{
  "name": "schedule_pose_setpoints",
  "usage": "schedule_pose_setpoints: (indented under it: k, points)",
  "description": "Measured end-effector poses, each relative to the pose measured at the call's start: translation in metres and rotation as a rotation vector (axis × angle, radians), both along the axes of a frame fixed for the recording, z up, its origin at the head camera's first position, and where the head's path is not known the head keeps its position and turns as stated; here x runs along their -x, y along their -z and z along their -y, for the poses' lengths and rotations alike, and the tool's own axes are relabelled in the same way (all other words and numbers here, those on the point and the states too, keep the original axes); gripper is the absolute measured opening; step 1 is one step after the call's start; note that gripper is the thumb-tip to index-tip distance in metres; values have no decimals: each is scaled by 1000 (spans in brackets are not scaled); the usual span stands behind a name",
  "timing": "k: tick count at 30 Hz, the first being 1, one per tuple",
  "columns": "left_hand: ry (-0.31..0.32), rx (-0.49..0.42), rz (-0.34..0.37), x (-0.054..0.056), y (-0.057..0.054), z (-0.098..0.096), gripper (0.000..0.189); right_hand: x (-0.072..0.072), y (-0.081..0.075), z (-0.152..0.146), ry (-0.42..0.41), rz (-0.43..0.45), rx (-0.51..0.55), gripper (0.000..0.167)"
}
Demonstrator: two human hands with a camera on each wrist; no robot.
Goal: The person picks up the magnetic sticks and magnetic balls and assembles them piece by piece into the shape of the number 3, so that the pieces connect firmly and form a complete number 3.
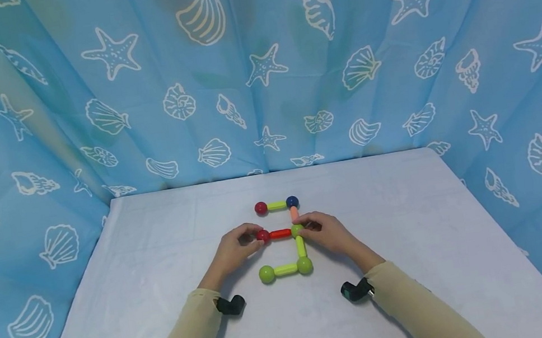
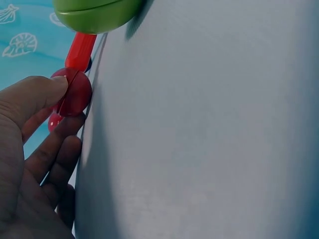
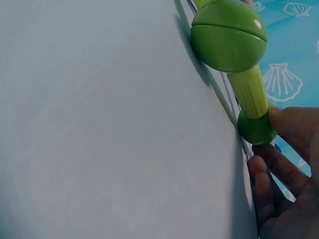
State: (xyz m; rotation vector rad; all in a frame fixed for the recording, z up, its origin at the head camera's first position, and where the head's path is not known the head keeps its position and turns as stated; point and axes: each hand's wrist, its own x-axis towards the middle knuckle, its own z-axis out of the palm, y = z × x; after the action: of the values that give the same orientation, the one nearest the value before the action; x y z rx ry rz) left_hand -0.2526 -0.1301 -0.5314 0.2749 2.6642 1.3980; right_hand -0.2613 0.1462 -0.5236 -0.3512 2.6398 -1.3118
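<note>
On the white table lies a figure of coloured balls and short rods, shaped like a 3. My left hand (image 1: 234, 248) pinches the red ball (image 2: 77, 92) at the left end of the middle bar, thumb on its near side. A red rod (image 1: 281, 234) joins that ball to the middle green ball (image 3: 256, 128). My right hand (image 1: 327, 232) pinches this green ball between thumb and fingers. Above it, a peach rod (image 1: 294, 213) leads to a blue ball (image 1: 292, 202). Below it, a yellow-green rod (image 1: 301, 247) runs to the lower right green ball (image 1: 305, 265).
At the top, a yellow-green rod (image 1: 277, 205) links the blue ball to another red ball (image 1: 260, 208). Along the bottom, a similar rod (image 1: 285, 270) ends in a green ball (image 1: 266, 274). A blue shell-patterned curtain (image 1: 263, 108) hangs behind the table (image 1: 166, 227).
</note>
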Motion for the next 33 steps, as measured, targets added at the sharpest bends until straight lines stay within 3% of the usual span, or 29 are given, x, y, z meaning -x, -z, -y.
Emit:
schedule_pose_setpoints:
  k: [33]
  points:
    - [-5, -6, -9, -3, 1, 5, 33, -4, 3, 5, 25, 14, 45, 33]
